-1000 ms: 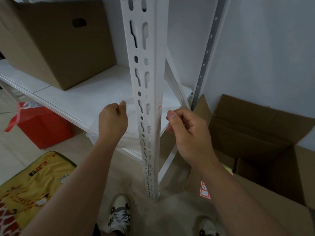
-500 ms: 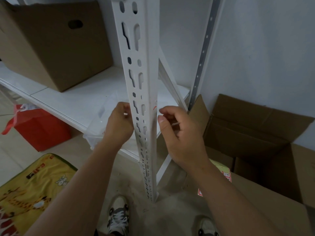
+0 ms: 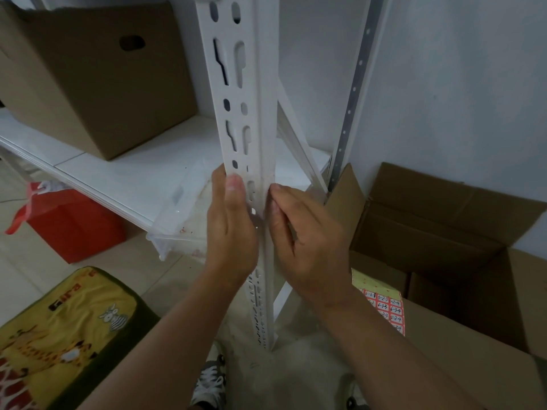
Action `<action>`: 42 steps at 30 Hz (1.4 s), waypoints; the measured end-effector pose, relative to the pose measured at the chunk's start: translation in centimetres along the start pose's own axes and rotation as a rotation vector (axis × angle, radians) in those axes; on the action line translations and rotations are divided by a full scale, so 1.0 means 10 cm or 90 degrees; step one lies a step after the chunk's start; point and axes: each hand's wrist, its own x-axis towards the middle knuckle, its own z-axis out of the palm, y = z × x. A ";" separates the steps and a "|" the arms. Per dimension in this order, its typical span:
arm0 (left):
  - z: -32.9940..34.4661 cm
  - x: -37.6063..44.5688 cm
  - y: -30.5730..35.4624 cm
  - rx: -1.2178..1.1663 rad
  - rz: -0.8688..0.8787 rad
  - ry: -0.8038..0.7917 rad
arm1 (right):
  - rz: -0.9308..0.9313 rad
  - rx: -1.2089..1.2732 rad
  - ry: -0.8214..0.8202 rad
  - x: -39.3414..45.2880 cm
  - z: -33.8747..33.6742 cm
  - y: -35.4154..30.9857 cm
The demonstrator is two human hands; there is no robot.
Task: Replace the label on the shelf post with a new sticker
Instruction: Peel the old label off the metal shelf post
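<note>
- Head view: the white slotted shelf post (image 3: 248, 119) stands upright in the middle of the scene, and both hands meet on it at the height of the shelf board (image 3: 124, 176).
- The left hand (image 3: 231, 229) lies against the post's left, slotted face, fingers straight and together, thumb tip pressed flat on the metal just beside a slot; it holds nothing.
- The right hand (image 3: 307, 241) is on the post's right face, fingers bent with the tips pressed against the metal close to the front corner edge. Whether a sticker or label sits under those fingertips cannot be told; none shows on the bare post above the hands, only a faint reddish smudge at the corner.
- A sticker sheet (image 3: 384, 303), red labels with handwritten numbers on pale backing, lies on the open cardboard box (image 3: 444, 232) to the right, near and below the right wrist, apart from both hands.
- A clear plastic container (image 3: 177, 214) sits on the shelf edge just left of the left hand; a closed cardboard box (image 3: 88, 84) stands farther left on the shelf.
- Against half a second ago: the left hand was curled beside the post and now lies flat on it, higher up; the right hand, then pinched just off the post, now touches it.
</note>
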 end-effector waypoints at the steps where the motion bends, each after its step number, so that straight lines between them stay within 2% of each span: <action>1: 0.03 -0.01 0.00 -0.008 0.005 -0.007 | 0.003 0.007 0.005 -0.01 0.01 -0.01; 4: 0.07 -0.02 -0.01 0.001 0.015 -0.016 | 0.043 0.069 0.022 0.00 0.00 -0.03; 14: 0.01 0.00 -0.03 -0.035 0.026 -0.063 | 0.412 0.351 0.063 0.09 0.03 -0.30; 16: 0.00 0.00 -0.03 -0.038 0.020 -0.064 | 0.456 0.378 0.077 0.10 0.04 -0.32; 21: 0.00 0.01 -0.05 -0.033 0.018 -0.080 | 0.416 0.314 0.090 0.10 0.06 -0.36; 34: 0.01 0.01 -0.03 -0.029 -0.018 -0.074 | 0.395 0.274 0.112 0.10 0.10 -0.36; 42: 0.04 0.00 -0.04 -0.005 -0.026 -0.037 | 0.380 0.242 0.124 0.11 0.12 -0.37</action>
